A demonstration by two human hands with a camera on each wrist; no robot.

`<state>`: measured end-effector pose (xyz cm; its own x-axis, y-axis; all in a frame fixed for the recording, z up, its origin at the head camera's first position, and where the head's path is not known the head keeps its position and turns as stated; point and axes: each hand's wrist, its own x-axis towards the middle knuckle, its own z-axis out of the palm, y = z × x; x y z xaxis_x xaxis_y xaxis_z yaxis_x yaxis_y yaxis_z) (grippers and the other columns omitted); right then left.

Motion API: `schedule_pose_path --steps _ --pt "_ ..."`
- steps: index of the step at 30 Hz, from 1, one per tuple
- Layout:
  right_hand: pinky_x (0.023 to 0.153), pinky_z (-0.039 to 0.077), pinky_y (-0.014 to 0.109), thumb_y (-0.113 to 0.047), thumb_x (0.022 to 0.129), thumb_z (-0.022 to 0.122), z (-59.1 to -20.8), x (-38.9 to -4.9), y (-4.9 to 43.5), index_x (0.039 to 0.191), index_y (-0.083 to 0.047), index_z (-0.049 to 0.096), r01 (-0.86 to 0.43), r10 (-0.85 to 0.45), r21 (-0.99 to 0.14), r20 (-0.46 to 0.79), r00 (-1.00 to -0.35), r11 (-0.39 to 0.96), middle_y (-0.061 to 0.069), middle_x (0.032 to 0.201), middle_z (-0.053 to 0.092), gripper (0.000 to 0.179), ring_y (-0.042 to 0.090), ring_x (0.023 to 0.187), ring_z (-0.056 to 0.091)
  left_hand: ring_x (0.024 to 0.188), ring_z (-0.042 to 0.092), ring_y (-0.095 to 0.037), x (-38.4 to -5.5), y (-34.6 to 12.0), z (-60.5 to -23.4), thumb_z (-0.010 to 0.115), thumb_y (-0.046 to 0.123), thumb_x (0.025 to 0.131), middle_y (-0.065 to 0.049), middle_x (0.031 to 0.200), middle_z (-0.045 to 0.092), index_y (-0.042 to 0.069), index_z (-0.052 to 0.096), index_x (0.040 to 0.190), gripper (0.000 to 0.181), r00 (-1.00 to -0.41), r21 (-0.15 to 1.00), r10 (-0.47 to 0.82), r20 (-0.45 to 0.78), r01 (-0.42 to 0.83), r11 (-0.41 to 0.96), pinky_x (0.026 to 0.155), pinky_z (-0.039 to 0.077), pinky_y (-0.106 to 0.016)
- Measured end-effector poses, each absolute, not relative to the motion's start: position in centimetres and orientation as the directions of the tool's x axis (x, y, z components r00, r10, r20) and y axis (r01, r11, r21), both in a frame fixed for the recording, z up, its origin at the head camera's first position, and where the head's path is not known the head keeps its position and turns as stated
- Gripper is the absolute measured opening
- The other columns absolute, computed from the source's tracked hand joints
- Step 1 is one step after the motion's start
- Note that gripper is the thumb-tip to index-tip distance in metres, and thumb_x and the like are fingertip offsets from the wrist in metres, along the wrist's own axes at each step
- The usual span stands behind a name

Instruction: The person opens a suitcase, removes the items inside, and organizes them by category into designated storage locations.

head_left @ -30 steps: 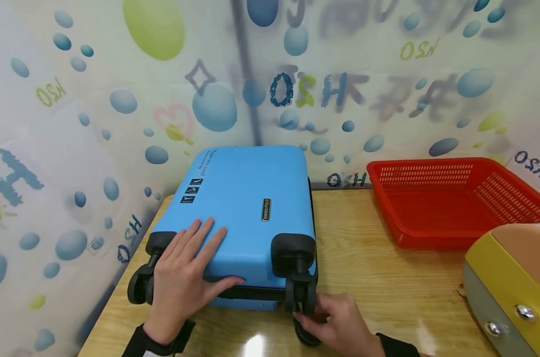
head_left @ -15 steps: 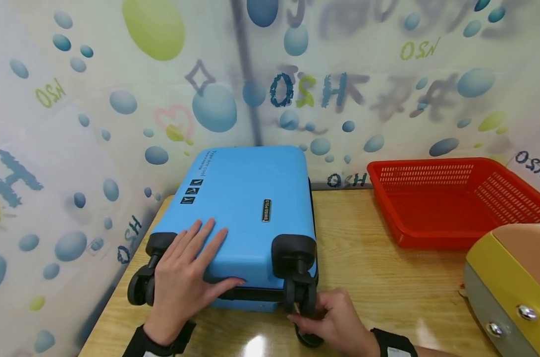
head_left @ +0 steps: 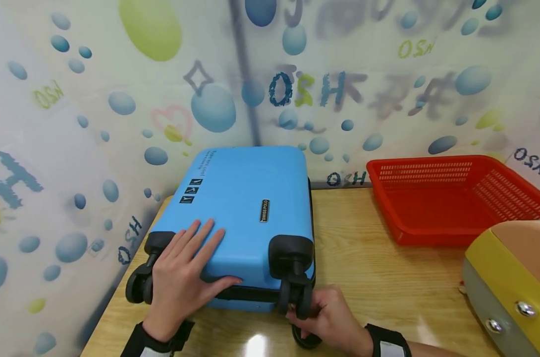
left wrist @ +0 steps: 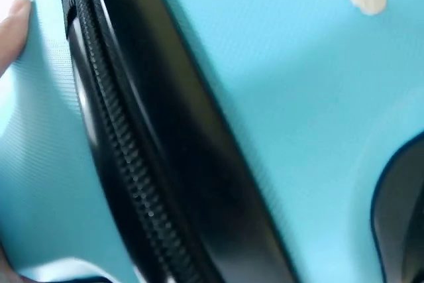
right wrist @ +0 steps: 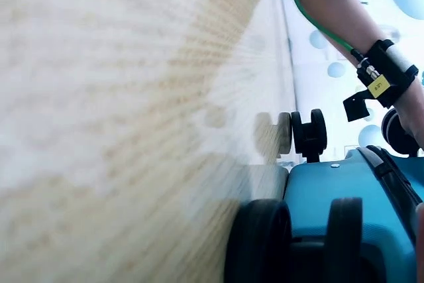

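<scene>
A bright blue suitcase lies flat on a wooden table, left of centre, its wheeled end towards the person. Both hands are at that end. The left hand rests on the upper shell with fingers straight and spread, grasping nothing; its thumb stretches out near the shell's lower edge. Just beside it is the left upper wheel, black and twin-rimmed. The right hand curls its thumb and fingers round the bottom of the right upper wheel, gripping it; the exact fingertip contact is partly hidden. Below that hand, a lower wheel shows in part. The left wrist view shows a black zip running between the blue shells, with a fingertip at the upper left. Both wrists wear black straps. To the right on the table are a red plastic basket and, nearer the person, a yellow-and-grey object with shiny studs. Behind hangs a pale sheet printed with blue and green spots and lettering.
</scene>
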<state>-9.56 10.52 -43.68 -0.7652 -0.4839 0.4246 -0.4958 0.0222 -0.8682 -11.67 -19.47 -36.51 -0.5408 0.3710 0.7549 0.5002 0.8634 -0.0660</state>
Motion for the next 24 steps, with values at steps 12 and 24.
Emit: schedule_pose_path --steps 12,24 --pt "0.064 0.051 0.02 -0.009 0.087 0.075 -43.4 -9.3 7.9 0.094 -0.014 0.062 -0.623 -0.492 -0.779 0.515 -0.702 0.073 0.002 0.07 0.064 0.016 -0.004 0.069 0.057 0.123 0.061 -0.037 -11.8 -19.1 -36.4 0.058 0.082 0.075 -0.012 0.137 0.062 0.019 0.062 0.135 0.087 -0.548 -0.061 0.374 0.748 0.504 0.861 0.097 0.051 -0.053" --pt "0.064 0.048 0.012 -0.004 0.082 0.078 -43.2 -9.1 6.8 0.092 -0.012 0.061 -0.738 -0.485 -0.66 0.602 -0.634 0.145 -0.002 0.071 0.064 0.022 -0.002 0.068 0.06 0.125 0.059 -0.037 -11.9 -19.8 -36.3 0.06 0.082 0.074 -0.011 0.138 0.062 0.02 0.062 0.136 0.088 -0.556 -0.046 0.367 0.746 0.508 0.86 0.099 0.05 -0.053"
